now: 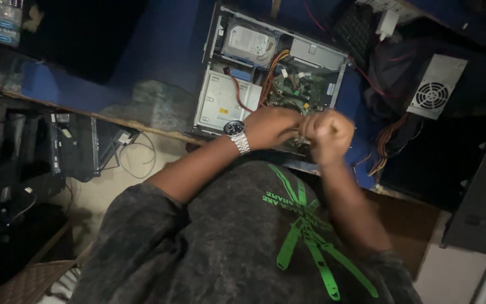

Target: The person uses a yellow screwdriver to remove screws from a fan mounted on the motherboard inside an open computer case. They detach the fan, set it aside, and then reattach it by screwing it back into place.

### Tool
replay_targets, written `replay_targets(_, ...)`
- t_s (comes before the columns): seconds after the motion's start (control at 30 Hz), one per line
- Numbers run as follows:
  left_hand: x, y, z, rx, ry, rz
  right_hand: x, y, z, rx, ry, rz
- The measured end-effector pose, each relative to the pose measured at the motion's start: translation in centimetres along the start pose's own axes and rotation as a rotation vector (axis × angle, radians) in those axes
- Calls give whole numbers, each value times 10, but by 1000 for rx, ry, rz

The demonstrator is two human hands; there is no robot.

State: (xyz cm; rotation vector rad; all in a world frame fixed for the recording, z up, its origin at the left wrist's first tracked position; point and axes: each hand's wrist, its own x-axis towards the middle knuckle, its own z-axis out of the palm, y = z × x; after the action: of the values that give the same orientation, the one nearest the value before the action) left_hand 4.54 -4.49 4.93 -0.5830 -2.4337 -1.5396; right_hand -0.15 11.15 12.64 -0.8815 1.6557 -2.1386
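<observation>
An open desktop computer case [212,39] lies on a blue table, showing a silver hard drive [248,42], a green circuit board [299,90], orange cables [271,73] and a white drive box [220,101]. My left hand [271,126], with a metal wristwatch [236,130] on its wrist, is curled over the case's near edge. My right hand [328,134] is clenched in a blurred fist and touches the left hand. Whatever lies between the two hands is hidden or too blurred to make out.
A power supply unit [435,87] with a round fan grille and a bundle of loose wires [386,141] lies to the right of the case. A black keyboard [355,28] rests behind it. Dark equipment and cables [74,146] sit under the table at left.
</observation>
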Motion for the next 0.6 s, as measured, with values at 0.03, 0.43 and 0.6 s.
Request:
replay_targets(0.03,0,0,0,-22,-36,-20,6,0,-8,103,-74,48)
replay_targets(0.43,-2,1,3,66,-21,-91,-21,22,6,-169,172,-112)
replay_targets(0.6,1,-1,3,9,-101,-130,5,5,-34,276,-185,231)
